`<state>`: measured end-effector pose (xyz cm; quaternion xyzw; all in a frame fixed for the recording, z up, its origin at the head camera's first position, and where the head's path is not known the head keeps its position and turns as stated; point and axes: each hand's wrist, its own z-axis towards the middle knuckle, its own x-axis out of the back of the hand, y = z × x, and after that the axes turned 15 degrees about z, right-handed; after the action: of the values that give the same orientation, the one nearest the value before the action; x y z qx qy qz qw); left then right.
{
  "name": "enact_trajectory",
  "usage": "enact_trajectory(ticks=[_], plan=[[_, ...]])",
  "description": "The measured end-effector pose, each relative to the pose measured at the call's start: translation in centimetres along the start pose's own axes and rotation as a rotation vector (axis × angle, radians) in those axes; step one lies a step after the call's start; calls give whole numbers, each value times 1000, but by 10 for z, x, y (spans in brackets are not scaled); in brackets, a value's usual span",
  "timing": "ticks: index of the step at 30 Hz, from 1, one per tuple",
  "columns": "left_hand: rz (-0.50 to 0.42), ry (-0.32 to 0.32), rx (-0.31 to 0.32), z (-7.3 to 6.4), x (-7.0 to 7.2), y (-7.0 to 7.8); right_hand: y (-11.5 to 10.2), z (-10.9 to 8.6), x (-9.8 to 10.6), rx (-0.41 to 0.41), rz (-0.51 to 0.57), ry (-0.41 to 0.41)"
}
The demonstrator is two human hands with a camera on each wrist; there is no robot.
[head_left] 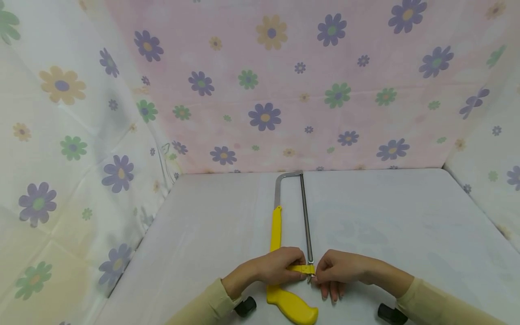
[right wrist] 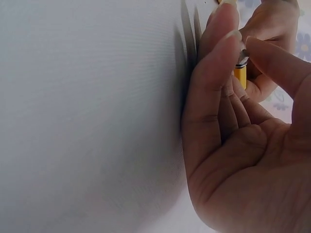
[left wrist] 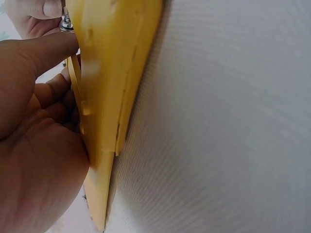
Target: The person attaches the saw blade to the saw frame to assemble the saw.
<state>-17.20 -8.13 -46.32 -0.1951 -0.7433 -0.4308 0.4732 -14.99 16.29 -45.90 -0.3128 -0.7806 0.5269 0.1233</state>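
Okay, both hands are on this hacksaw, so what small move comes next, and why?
Probably a slight turn of the metal fastener: the right hand appears to pinch it, while the left hand holds the yellow crosspiece right beside it.

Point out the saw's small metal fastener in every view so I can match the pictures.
Head: the metal fastener is below and right of centre, at the blade's near end.
Left wrist: top left, left of the saw's yellow body.
Right wrist: upper right, just above a little yellow.
Shared landmark: the yellow body, partly visible each time.
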Motion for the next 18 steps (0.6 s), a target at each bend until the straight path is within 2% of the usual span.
enact_trajectory(ticks=[18], plan=[[8, -1, 15, 0, 1, 1, 0, -4, 2, 18, 21, -21]])
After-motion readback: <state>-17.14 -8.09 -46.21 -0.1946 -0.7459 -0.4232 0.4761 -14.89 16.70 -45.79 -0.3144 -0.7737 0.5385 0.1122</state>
